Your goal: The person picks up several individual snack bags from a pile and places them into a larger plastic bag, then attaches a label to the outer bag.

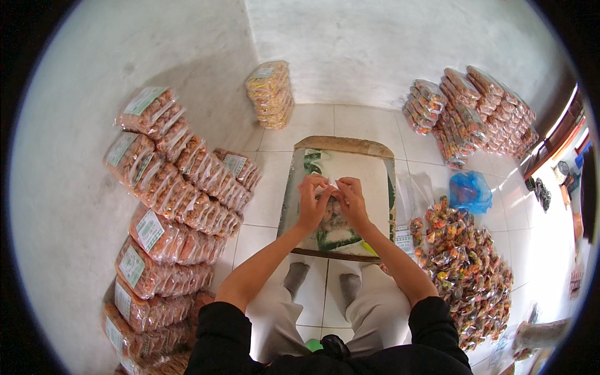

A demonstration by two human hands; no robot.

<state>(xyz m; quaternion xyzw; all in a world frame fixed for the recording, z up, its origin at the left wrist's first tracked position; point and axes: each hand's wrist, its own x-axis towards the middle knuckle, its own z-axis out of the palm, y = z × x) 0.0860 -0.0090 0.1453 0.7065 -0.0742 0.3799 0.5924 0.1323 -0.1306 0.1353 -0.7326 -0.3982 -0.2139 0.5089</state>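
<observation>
Over a low wooden table (344, 164), my left hand (312, 199) and my right hand (352, 201) meet at the gathered mouth of a clear plastic bag (333, 216). Fingers of both hands pinch its whitish, bunched top. The filled part of the bag lies below them on the tabletop, partly hidden by my hands; its contents are hard to make out. Beside my right forearm, a yellow-green object (369, 248) rests near the table's front edge, too covered to identify.
Stacked bagged snacks (173, 183) line the left wall, with another stack (270, 96) in the corner and more packs (487, 112) back right. Right of the table are clear bags (419, 190), printed labels (404, 241), a blue plastic bag (471, 192) and heaped small wrapped pieces (468, 276).
</observation>
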